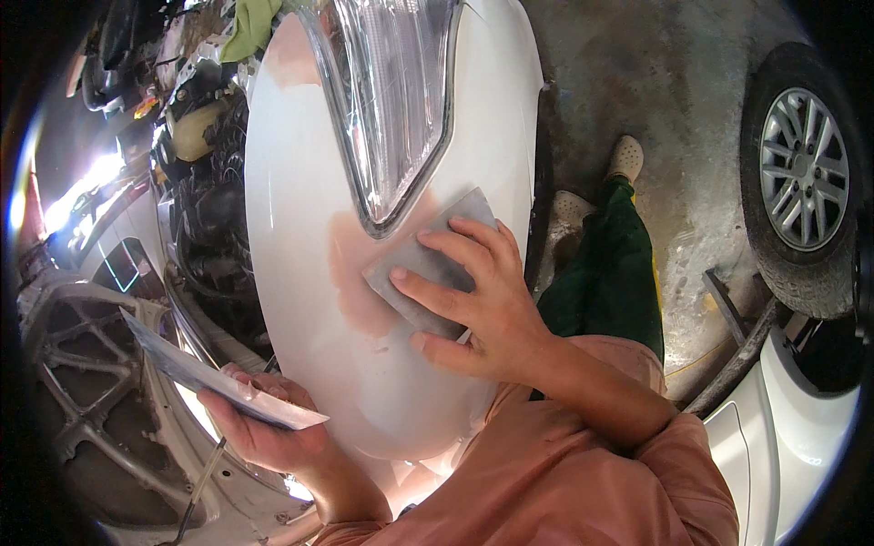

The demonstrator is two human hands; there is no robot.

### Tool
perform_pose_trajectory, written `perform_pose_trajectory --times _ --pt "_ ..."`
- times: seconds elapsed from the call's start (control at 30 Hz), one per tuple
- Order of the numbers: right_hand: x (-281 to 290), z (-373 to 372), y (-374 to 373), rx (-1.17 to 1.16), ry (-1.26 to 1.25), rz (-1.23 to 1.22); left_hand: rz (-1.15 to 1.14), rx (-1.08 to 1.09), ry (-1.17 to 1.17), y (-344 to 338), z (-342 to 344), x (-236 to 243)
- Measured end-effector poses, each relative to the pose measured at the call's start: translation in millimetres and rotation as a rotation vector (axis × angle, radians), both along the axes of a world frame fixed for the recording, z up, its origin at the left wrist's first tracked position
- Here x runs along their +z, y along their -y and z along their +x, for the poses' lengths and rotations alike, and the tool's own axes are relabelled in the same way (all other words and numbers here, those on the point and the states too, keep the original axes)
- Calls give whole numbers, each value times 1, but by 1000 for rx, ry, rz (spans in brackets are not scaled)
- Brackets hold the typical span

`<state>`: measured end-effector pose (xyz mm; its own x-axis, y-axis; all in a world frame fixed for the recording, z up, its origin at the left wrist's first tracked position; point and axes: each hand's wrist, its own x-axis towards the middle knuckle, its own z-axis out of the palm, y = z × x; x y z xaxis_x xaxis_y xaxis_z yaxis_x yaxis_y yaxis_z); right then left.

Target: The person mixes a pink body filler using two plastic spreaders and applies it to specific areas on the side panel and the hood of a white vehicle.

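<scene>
My right hand lies over a grey sheet of sandpaper, its fingers spread and pressing it flat on the white car fender. The sheet partly covers a pinkish-brown patch just below the pointed end of the headlight. At the lower left, my left hand grips a thin, flat grey sheet between thumb and fingers. That sheet is held tilted, apart from the fender, and its exact kind is unclear.
The engine bay with dark parts lies left of the fender, and a green cloth hangs at its far end. A bare panel frame stands at lower left. On the right are a wheel and a white car body part.
</scene>
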<state>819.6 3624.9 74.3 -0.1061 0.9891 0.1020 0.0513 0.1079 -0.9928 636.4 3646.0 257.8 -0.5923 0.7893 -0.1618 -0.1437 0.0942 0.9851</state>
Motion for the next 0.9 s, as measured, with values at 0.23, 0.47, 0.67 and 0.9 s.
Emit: perform_pose_trajectory --times 0.23,0.47,0.67,0.9 --pt "-1 -5 -4 -26 -4 2 -1 -233 42 2 -7 1" --pt "-9 -8 9 57 61 34 -24 -207 68 0 -3 4" --pt "-8 19 11 160 23 -14 -86 -317 126 11 -19 5" --pt "-26 9 -7 64 16 63 -29 -316 119 10 -22 3"
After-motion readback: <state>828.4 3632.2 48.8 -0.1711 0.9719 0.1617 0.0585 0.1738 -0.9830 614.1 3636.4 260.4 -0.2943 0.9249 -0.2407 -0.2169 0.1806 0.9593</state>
